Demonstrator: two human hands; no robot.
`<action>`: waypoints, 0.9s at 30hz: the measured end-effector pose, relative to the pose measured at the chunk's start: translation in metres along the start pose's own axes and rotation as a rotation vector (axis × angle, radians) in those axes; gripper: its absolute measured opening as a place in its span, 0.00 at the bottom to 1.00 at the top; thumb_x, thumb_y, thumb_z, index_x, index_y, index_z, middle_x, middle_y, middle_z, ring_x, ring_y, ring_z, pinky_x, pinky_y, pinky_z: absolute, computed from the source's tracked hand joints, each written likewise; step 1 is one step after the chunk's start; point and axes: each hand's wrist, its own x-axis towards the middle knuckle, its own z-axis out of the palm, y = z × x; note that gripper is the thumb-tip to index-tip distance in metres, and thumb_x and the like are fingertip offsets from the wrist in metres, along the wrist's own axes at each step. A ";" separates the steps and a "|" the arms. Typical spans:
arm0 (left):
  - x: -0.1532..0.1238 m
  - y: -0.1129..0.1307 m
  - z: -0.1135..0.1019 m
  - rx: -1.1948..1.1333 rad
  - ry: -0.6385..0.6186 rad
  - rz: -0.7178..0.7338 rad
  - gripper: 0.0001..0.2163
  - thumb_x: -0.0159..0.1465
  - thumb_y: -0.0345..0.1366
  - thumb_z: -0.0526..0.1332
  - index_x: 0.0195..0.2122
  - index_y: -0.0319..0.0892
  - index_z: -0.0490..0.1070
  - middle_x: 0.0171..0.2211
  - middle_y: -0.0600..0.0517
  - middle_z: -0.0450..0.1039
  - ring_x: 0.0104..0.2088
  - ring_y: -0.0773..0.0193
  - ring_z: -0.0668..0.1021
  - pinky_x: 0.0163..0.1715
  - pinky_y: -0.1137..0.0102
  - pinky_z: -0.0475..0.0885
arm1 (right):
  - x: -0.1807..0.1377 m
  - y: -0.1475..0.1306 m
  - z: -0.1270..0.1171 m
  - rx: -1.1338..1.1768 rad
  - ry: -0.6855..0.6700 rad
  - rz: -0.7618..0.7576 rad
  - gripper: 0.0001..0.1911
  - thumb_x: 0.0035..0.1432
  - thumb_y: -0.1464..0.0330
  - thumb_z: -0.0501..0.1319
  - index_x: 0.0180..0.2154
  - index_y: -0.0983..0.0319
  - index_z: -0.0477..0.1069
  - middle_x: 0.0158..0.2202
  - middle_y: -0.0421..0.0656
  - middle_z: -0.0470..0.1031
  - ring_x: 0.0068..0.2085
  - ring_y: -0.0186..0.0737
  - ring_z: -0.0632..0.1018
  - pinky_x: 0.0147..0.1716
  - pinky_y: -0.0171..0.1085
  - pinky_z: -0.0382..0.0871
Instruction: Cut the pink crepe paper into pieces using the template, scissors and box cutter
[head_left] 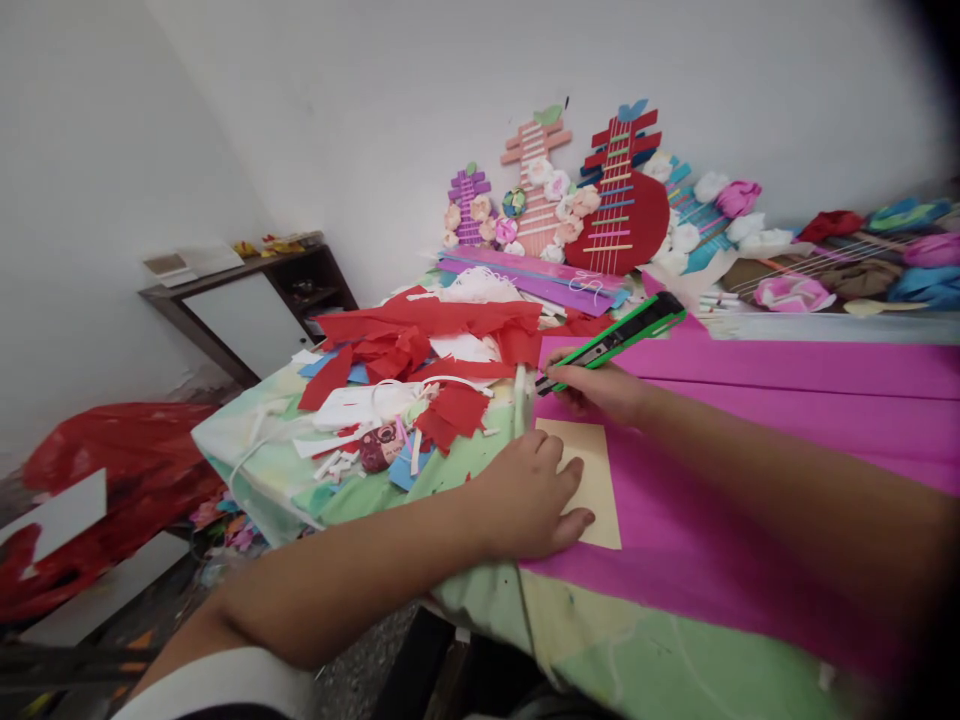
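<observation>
Seemingly readying a cut — gripping green cutter (pixel 619 340) with right hand (pixel 596 390) by edge of magenta paper (pixel 697 565), pressing cream card (pixel 602 480) onto it with spread fingers of left hand (pixel 529 495) — probably calling for steady pressure.

Green-black cutter (pixel 624 337), tilted, tip lowest; cream card (pixel 598 468), flat on magenta sheet (pixel 675 545), near sheet's left edge
</observation>
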 end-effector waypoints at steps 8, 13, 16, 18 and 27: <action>-0.002 -0.002 0.007 -0.158 0.007 -0.068 0.24 0.59 0.46 0.50 0.50 0.34 0.61 0.52 0.32 0.56 0.54 0.42 0.58 0.50 0.53 0.56 | 0.010 0.009 -0.002 -0.161 -0.021 -0.135 0.09 0.48 0.63 0.57 0.26 0.63 0.64 0.15 0.34 0.59 0.16 0.25 0.61 0.14 0.28 0.53; 0.000 -0.003 0.006 -0.209 0.016 -0.059 0.23 0.58 0.46 0.51 0.49 0.35 0.62 0.52 0.32 0.56 0.55 0.43 0.57 0.50 0.52 0.55 | 0.011 0.023 -0.002 -0.191 -0.049 -0.155 0.07 0.47 0.66 0.57 0.25 0.64 0.64 0.17 0.35 0.64 0.16 0.25 0.62 0.17 0.29 0.57; 0.000 -0.003 0.008 -0.212 0.008 -0.056 0.23 0.58 0.46 0.51 0.49 0.35 0.62 0.52 0.33 0.56 0.55 0.43 0.57 0.51 0.51 0.54 | 0.011 0.028 -0.003 -0.229 -0.046 -0.224 0.07 0.47 0.66 0.56 0.24 0.64 0.64 0.18 0.35 0.64 0.18 0.25 0.63 0.19 0.29 0.59; 0.000 -0.004 0.008 -0.209 0.005 -0.062 0.23 0.59 0.46 0.50 0.49 0.36 0.62 0.52 0.34 0.56 0.55 0.43 0.57 0.51 0.51 0.53 | 0.012 0.029 -0.004 -0.243 -0.072 -0.250 0.06 0.47 0.67 0.56 0.24 0.64 0.64 0.18 0.35 0.64 0.19 0.26 0.64 0.21 0.29 0.60; -0.001 -0.004 0.002 -0.201 -0.039 -0.072 0.23 0.59 0.47 0.50 0.50 0.38 0.62 0.53 0.35 0.56 0.55 0.43 0.57 0.50 0.51 0.55 | 0.012 0.028 -0.003 -0.227 -0.132 -0.230 0.06 0.47 0.66 0.57 0.25 0.63 0.65 0.20 0.36 0.66 0.20 0.27 0.66 0.21 0.29 0.60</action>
